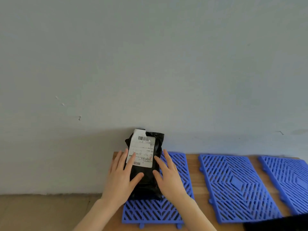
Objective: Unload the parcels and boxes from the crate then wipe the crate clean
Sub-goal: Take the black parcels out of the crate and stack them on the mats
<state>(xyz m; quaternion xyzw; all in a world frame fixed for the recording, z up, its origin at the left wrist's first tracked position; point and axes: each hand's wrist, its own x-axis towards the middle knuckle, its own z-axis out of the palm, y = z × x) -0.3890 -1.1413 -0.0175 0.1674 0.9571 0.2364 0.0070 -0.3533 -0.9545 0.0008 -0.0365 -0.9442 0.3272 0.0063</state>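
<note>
Head view: a black parcel (146, 179) with a white shipping label (141, 152) lies on the leftmost of three blue grid mats (150, 212), its far end against the grey wall (150, 64). The left hand (121, 177) lies flat on the parcel's left side, fingers straight and reaching onto the label. The right hand (168, 179), also flat with straight fingers, touches its right edge. The mats lie side by side on a wooden table (200, 189); the middle mat (233, 185) and right mat (288, 179) are bare.

Pale grey wall (150, 55) behind; wooden table (193, 164) against it; beige floor (41, 212) lower left.
</note>
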